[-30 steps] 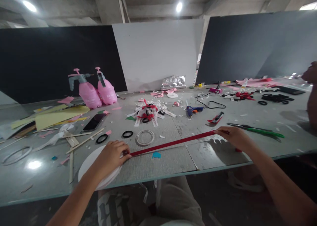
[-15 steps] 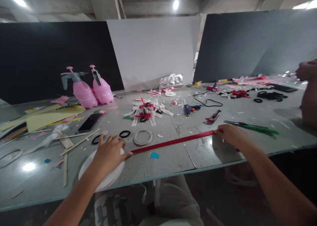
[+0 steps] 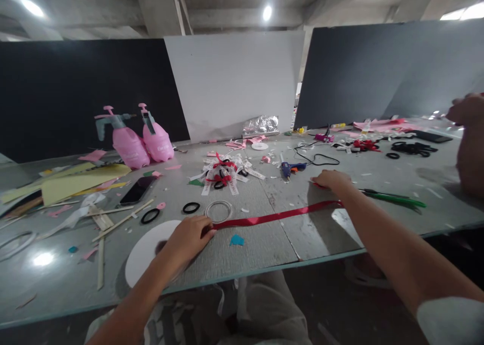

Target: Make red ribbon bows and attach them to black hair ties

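A red ribbon [image 3: 278, 216] lies across the table in front of me, slightly wavy. My left hand [image 3: 194, 232] pinches its left end, with the wrist over a white round spool [image 3: 145, 254]. Farther out on the right, my right hand [image 3: 333, 180] has its fingers closed over a small red tool [image 3: 319, 185], mostly hidden under them; its exact kind does not show. The ribbon's right end lies by my right wrist, out of that hand. Close to my left hand are a white ring-shaped roll [image 3: 219, 211], a black hair tie [image 3: 191, 207] and a blue scrap [image 3: 237, 239].
Scissors with green handles [image 3: 397, 198] lie right of my right arm. A blue glue gun [image 3: 290, 168] and a pile of ribbon bows [image 3: 223, 174] sit farther back. Pink spray bottles [image 3: 130, 147], a phone [image 3: 136, 190] and wooden sticks [image 3: 101, 262] are left. Another person's arm [image 3: 471, 143] shows at right.
My right hand has let go of the ribbon's right end and moved forward and left onto the small red tool. The ribbon has slackened. My left hand has shifted right, uncovering more of the spool.
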A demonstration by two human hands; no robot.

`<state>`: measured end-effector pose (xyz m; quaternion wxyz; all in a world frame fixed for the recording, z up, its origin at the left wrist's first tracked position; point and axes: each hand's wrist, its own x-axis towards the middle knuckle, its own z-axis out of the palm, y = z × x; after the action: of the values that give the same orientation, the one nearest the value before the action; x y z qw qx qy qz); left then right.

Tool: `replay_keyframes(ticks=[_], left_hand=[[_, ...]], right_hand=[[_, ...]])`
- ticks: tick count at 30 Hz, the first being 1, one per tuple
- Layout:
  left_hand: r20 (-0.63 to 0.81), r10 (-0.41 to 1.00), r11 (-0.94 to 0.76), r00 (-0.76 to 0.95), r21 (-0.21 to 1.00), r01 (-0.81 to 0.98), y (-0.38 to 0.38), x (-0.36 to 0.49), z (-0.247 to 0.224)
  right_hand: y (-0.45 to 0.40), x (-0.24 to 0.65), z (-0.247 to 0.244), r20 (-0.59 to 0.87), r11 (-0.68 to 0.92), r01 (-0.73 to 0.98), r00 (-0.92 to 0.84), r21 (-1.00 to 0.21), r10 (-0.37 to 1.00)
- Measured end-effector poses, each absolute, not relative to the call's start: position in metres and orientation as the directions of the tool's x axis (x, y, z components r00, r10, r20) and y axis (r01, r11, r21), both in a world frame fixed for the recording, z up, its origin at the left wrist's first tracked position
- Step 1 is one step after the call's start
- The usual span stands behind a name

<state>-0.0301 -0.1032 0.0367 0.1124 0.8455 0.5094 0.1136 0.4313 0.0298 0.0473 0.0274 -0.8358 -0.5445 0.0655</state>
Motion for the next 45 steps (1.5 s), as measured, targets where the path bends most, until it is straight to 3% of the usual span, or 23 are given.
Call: replay_keyframes(ticks=[3, 7, 9, 10, 13, 16, 19, 23, 26, 34, 37, 41, 45], left_hand=[[0.049, 0.884, -0.449, 0.466, 0.370, 0.813, -0.104, -0.031, 0.037], [-0.020, 0.896, -0.393, 0.444, 0.429, 0.813, -0.104, -0.027, 0.041], [-0.038, 0.897, -0.380, 0.441, 0.447, 0.810, -0.104, -0.021, 0.042], [-0.041, 0.895, -0.380, 0.444, 0.451, 0.808, -0.104, -0.018, 0.042], [-0.029, 0.889, -0.397, 0.456, 0.444, 0.803, -0.104, -0.005, 0.041], [-0.014, 0.895, -0.395, 0.445, 0.435, 0.809, -0.104, 0.007, 0.038], [-0.004, 0.914, -0.350, 0.405, 0.492, 0.797, -0.105, 0.014, 0.035], [0.046, 0.926, -0.324, 0.375, 0.608, 0.725, -0.114, 0.018, 0.037], [0.072, 0.935, -0.302, 0.348, 0.678, 0.670, -0.126, 0.019, 0.043], [0.085, 0.970, -0.211, 0.230, 0.765, 0.609, -0.143, 0.019, 0.037], [0.130, 0.971, -0.205, 0.202, 0.885, 0.417, -0.136, 0.023, 0.027], [0.158, 0.925, -0.190, 0.345, 0.980, 0.060, -0.119, 0.037, 0.026], [0.093, 0.813, -0.037, 0.575, 0.993, -0.108, -0.108, 0.050, 0.033]], right_hand=[[0.037, 0.432, 0.040, -0.141, -0.445, 0.889, 0.430, -0.105, 0.892], [0.024, 0.429, 0.043, -0.035, -0.412, 0.900, 0.411, -0.145, 0.911], [0.005, 0.419, 0.047, 0.034, -0.411, 0.864, 0.439, -0.292, 0.898], [-0.009, 0.410, 0.048, 0.055, -0.378, 0.824, 0.440, -0.422, 0.896], [-0.065, 0.370, 0.044, 0.046, -0.116, 0.567, 0.263, -0.815, 0.964], [-0.132, 0.320, 0.026, 0.078, 0.034, 0.318, 0.128, -0.948, 0.989], [-0.192, 0.275, 0.005, -0.016, -0.021, 0.149, 0.029, -0.989, 0.999], [-0.232, 0.237, -0.008, -0.291, -0.283, 0.065, -0.251, -0.957, 0.923], [-0.229, 0.222, -0.002, -0.387, -0.394, 0.052, -0.346, -0.918, 0.855], [-0.201, 0.210, 0.023, -0.311, -0.342, -0.013, -0.387, -0.940, 0.868], [-0.206, 0.214, 0.027, -0.323, -0.363, -0.039, -0.374, -0.931, 0.869], [-0.213, 0.222, 0.032, -0.334, -0.384, -0.062, -0.378, -0.921, 0.864], [-0.214, 0.228, 0.033, -0.338, -0.394, -0.091, -0.365, -0.914, 0.868]])
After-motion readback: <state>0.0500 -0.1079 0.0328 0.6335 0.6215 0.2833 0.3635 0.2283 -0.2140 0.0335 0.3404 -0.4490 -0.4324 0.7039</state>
